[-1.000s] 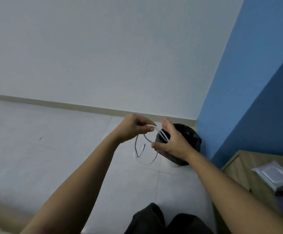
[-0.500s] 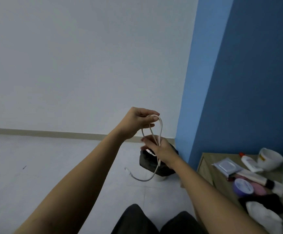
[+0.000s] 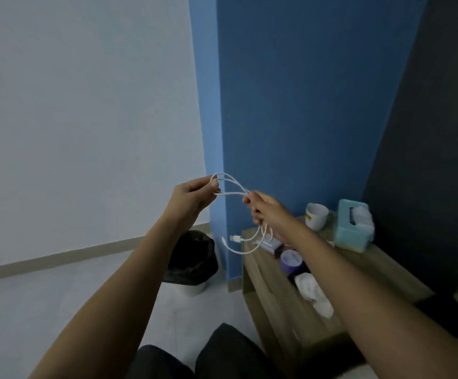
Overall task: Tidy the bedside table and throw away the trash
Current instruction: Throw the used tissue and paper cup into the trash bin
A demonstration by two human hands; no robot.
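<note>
I see my left hand [image 3: 192,196] pinched around the looped end of a white cable [image 3: 232,187], thumb and fingers closed on the bend. My right hand [image 3: 267,214] is clamped on the same cable a little to the right, fist closed around the gathered strands. Between the two hands the strands run nearly level in a narrow loop. Below my right hand the rest of the cable hangs in a curve, and its plug ends dangle free just left of the desk's [image 3: 274,294] near corner.

Taking the desk as my landmark: both hands are raised above its left end, in front of the blue wall. On the desk top, right under my right forearm, sits a purple round tub [image 3: 291,259], and nearer to me lies a crumpled white tissue [image 3: 314,292]. Toward the far side of the desk stands a white cup [image 3: 316,216], and just right of it a teal tissue box [image 3: 353,228] with white tissue showing at its opening. A flat packet lies near the desk's far left edge, mostly hidden by my hand and the cable, so I cannot tell what it is.

On the floor to the left of the desk, apart from it, stands a bin lined with a black bag [image 3: 193,259], partly behind my left forearm.
</note>
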